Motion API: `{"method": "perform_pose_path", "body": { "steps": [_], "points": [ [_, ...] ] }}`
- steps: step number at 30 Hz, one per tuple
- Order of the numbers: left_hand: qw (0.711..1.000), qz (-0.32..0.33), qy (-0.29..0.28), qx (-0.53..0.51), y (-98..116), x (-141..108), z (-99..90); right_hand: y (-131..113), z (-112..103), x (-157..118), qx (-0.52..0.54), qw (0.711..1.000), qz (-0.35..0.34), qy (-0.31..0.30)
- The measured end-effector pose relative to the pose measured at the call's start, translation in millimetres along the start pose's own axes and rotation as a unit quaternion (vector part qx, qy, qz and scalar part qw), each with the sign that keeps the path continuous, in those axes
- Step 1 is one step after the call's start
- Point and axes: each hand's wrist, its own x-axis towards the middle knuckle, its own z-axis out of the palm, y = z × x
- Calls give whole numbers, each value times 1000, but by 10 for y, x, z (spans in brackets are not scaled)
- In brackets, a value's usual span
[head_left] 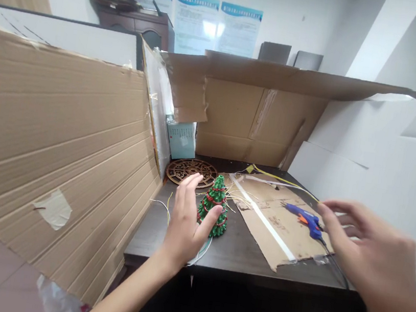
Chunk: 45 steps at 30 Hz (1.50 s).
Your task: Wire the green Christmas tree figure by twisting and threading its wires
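Near the front of the counter [242, 256], the small green tree [215, 195] stands upright, my left hand [187, 225] just beside it. What worries me most is a topple: if that thumb, which crosses in front of the lower branches, swung inward, it could tip the tree. Pale strands [238, 198] lie behind it and could tangle if the yellow cord [278, 176] were dragged across them. A hard tug on that cord might also slip it out of my right hand [376, 249]. The blue glue gun [312, 226] rests on the cardboard sheet [270, 221], nozzle towards the tree; I can't tell whether it's hot, but a low sweep could catch it.

As for pose, my left hand is unclenched, fingers up, thumb spread; whether it touches the tree I can't tell. My right, raised well apart, appears to pinch the cord between thumb and fingertips.
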Motion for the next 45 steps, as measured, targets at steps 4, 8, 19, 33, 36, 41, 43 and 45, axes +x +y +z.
{"method": "perform_pose_path", "body": {
  "steps": [4, 8, 19, 33, 36, 41, 43, 45],
  "points": [
    [993, 79, -51, -64, 577, -54, -438, -69, -264, -160, -17, 993, -120, -10],
    [972, -18, -206, -107, 816, -202, -541, -240, -253, -249, 28, 971, -230, -61],
    [896, -182, -313, -257, 724, -242, -355, -566, -75, -419, 277, 961, 27, 10],
    [785, -255, -296, -481, 535, -140, -212, -578, 133, -289, 602, 776, 166, -90],
    [794, -229, -284, -486, 525, -146, -213, -660, 235, -380, 624, 744, 157, -177],
    [746, -239, -358, -509, 563, -186, -209, -778, 431, -568, 563, 776, 59, -277],
    [720, -258, -369, -528, 565, -204, -221, -777, 463, -581, 521, 814, 22, -256],
    [713, -268, -366, -534, 550, -215, -231, -750, 460, -557, 478, 849, 7, -225]
  ]
}}
